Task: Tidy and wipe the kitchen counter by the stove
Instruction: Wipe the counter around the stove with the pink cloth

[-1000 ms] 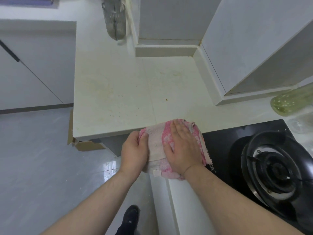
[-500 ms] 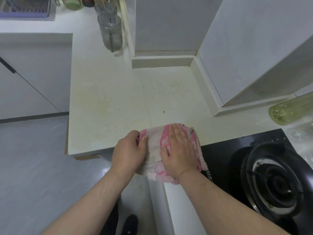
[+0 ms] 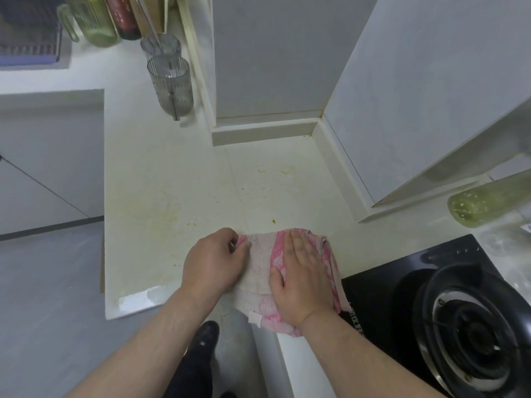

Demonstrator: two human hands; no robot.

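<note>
A pink and white cloth lies folded at the front edge of the cream counter, just left of the stove. My left hand pinches the cloth's left edge with curled fingers. My right hand lies flat on top of the cloth, fingers straight, pressing it down. Yellowish stains and crumbs mark the counter beyond the cloth. Part of the cloth hangs over the counter's front edge.
A black gas stove with a round burner sits at the right. A green bottle lies behind it. Two ribbed clear cups and several bottles stand at the back left. White walls box in the counter's back corner.
The view has tilted up a little, showing more of the back of the counter. Both hands stay on the cloth at the counter's front edge, barely shifted.
</note>
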